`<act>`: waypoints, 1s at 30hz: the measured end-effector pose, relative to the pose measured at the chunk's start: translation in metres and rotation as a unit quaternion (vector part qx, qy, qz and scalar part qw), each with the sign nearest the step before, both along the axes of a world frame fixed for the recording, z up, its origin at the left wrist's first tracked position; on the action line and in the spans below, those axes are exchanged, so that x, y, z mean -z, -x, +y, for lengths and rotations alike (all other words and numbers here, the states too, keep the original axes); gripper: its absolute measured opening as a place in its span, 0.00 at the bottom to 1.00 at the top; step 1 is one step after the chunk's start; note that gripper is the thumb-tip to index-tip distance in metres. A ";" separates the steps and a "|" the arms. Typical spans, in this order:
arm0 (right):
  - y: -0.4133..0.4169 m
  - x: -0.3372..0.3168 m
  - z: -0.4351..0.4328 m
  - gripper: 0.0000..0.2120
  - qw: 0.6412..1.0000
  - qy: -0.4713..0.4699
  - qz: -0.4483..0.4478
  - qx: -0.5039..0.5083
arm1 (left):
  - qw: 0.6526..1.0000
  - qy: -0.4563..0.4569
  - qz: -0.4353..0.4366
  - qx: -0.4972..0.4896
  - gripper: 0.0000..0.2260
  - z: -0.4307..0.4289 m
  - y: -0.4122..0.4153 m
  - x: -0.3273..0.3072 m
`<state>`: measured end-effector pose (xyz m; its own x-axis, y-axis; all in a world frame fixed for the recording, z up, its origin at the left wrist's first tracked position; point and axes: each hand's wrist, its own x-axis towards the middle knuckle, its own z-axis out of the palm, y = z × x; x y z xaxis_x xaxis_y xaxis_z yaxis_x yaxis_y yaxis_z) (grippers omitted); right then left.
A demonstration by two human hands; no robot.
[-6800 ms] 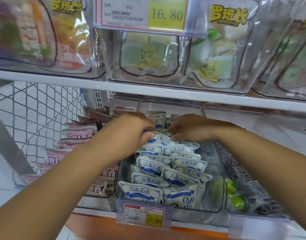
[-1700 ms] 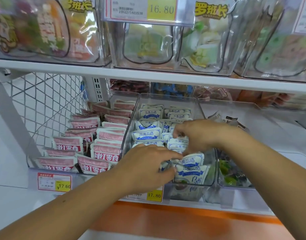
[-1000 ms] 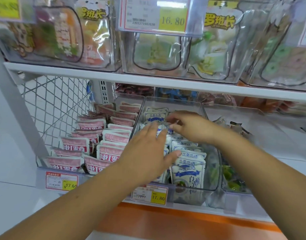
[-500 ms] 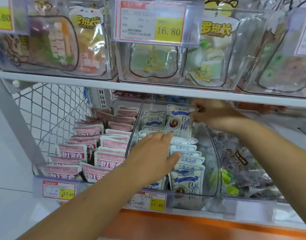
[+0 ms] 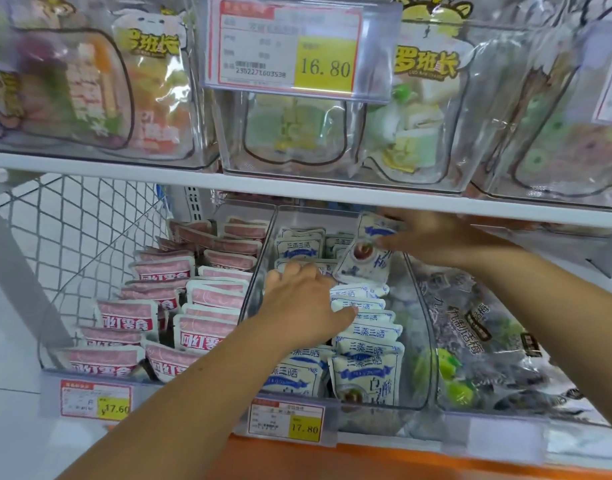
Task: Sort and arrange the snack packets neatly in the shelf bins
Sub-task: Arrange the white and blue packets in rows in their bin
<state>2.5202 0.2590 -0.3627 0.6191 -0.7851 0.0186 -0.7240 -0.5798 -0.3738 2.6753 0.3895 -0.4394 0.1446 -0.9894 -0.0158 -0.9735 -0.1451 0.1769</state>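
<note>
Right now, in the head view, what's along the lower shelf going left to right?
wire mesh panel → pink packets → blue-and-white packets → dark plum bags. Both hands overlap the middle bin, so I've left them out.

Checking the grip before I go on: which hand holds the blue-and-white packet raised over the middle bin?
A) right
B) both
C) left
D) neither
A: the right hand pinches the raised blue-and-white packet near its top at the back of the middle bin, while the left hand only rests on the rows of packets.
</note>
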 end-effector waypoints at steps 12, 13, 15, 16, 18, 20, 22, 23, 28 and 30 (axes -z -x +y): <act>-0.033 0.009 0.023 0.07 0.939 -0.022 0.312 -0.145 | 0.996 0.012 0.045 0.076 0.17 0.018 -0.004 -0.004; -0.037 0.006 0.024 0.07 0.934 -0.037 0.326 -0.144 | 0.996 0.002 0.039 0.077 0.17 0.019 -0.004 -0.004; -0.045 0.001 0.024 0.06 0.925 -0.065 0.351 -0.133 | 0.996 -0.012 0.040 0.081 0.17 0.021 -0.004 -0.005; -0.050 0.000 0.023 0.10 0.919 -0.083 0.365 -0.125 | 0.995 -0.015 0.041 0.084 0.17 0.021 -0.004 -0.005; -0.057 0.005 0.026 0.16 0.912 -0.101 0.379 -0.120 | 0.995 -0.018 0.045 0.088 0.17 0.021 -0.005 -0.007; -0.057 0.012 0.025 0.17 0.917 -0.086 0.368 -0.126 | 0.995 -0.022 0.048 0.089 0.17 0.023 -0.004 -0.007; -0.047 0.012 0.023 0.06 0.933 -0.024 0.333 -0.137 | 0.995 -0.023 0.049 0.088 0.17 0.024 -0.005 -0.007; -0.041 0.010 0.022 0.06 0.937 0.018 0.319 -0.143 | 0.995 -0.022 0.047 0.085 0.17 0.023 -0.005 -0.007; -0.043 0.034 0.029 0.03 0.915 0.115 0.343 -0.181 | 0.997 -0.028 0.020 0.074 0.18 0.017 -0.004 -0.004; -0.045 0.030 0.026 0.12 0.920 0.044 0.349 -0.171 | 0.996 -0.036 0.023 0.073 0.18 0.017 -0.006 -0.003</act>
